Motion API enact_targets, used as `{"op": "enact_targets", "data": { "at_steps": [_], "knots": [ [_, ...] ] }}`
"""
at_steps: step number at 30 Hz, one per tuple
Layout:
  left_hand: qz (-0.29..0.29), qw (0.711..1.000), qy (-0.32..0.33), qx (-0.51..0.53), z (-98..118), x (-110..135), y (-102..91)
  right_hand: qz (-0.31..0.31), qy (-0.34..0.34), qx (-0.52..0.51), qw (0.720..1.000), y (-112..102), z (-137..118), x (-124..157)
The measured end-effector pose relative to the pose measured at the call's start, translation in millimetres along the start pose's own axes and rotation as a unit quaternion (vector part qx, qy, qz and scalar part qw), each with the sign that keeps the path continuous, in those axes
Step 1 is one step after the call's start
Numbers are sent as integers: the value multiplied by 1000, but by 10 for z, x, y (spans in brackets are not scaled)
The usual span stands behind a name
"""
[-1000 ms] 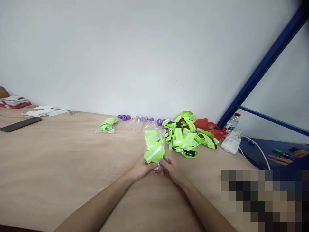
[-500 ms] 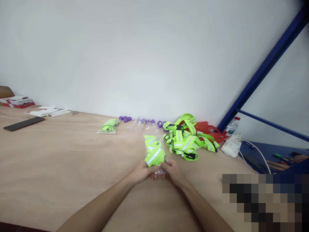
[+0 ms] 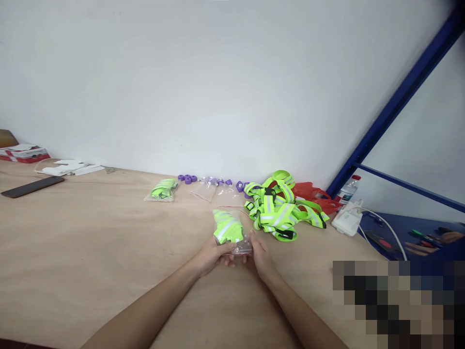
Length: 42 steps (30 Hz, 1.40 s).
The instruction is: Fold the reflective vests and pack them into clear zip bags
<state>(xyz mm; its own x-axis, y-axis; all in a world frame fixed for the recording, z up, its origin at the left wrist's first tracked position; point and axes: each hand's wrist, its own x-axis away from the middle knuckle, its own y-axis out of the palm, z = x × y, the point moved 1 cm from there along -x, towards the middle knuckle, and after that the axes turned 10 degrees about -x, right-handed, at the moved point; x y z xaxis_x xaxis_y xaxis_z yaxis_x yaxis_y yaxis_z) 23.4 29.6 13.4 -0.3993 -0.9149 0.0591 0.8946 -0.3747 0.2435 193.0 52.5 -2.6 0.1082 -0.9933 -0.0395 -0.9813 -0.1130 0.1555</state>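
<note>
A clear zip bag [image 3: 242,248] holds a folded neon-green reflective strap [image 3: 228,226] with pale stripes. My left hand [image 3: 214,253] grips the bag's near left part, thumb on top and fingers beneath. On the other side, my right hand [image 3: 260,252] is closed on the bag's right edge near the zip end. Beyond my right hand lies a loose heap of green reflective straps [image 3: 278,213] with black buckles. Another bagged green strap [image 3: 163,189] rests on the table farther left. Two flat clear bags, one a plastic bag [image 3: 229,196], lie behind the held one.
Several purple rolls [image 3: 188,179] line the wall. At right are a red plastic bag [image 3: 312,193], a bottle [image 3: 349,189], a white charger [image 3: 348,219] with a cable and a blue metal frame [image 3: 392,106]. A dark flat bar [image 3: 32,186] and a red-white box [image 3: 24,153] sit left.
The bag in my hands has tipped lower and shifted slightly left. My right thumb has moved off the bag's front middle to its right edge. The view has turned slightly.
</note>
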Motion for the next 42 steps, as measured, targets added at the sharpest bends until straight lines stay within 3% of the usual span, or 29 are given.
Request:
{"op": "enact_targets", "data": {
  "at_steps": [5, 7, 10, 13, 16, 19, 24, 27, 29, 34, 38, 42],
  "knots": [
    [-1, 998, -46, 47, 11, -3, -85, 48, -79, 50, 995, -78, -40, -49],
    [-27, 996, -65, 53, 17, 6, -109, 10, -149, 108, 983, -80, -81, -29],
    [-69, 992, -86, 60, 23, 24, -126, -79, -257, 210, 940, -54, -128, 24],
    [-120, 987, -87, 63, 29, 33, -116, -105, -299, 240, 918, -57, -163, 48],
    [-131, 991, -23, 9, 53, 20, -100, -78, -334, 238, 909, -78, -230, 57],
    [-22, 992, 93, -87, 108, 2, -136, -31, -345, 224, 911, -75, -314, 99],
    [138, 962, 198, -127, 219, 17, -274, 61, -298, 142, 942, -56, -382, 208],
    [172, 951, 224, -128, 255, 34, -282, 115, -228, 76, 964, -44, -365, 206],
    [139, 959, 214, -126, 255, 42, -235, 104, -171, 48, 979, -9, -331, 169],
    [16, 977, 132, -168, 212, 43, -97, -12, -41, 17, 999, 104, -203, 80],
    [-13, 981, 95, -166, 171, 18, -107, -63, 13, -20, 998, 86, -176, 66],
    [-14, 986, 66, -151, 158, 12, -134, -60, 12, -26, 998, 36, -176, 59]
  ]
}}
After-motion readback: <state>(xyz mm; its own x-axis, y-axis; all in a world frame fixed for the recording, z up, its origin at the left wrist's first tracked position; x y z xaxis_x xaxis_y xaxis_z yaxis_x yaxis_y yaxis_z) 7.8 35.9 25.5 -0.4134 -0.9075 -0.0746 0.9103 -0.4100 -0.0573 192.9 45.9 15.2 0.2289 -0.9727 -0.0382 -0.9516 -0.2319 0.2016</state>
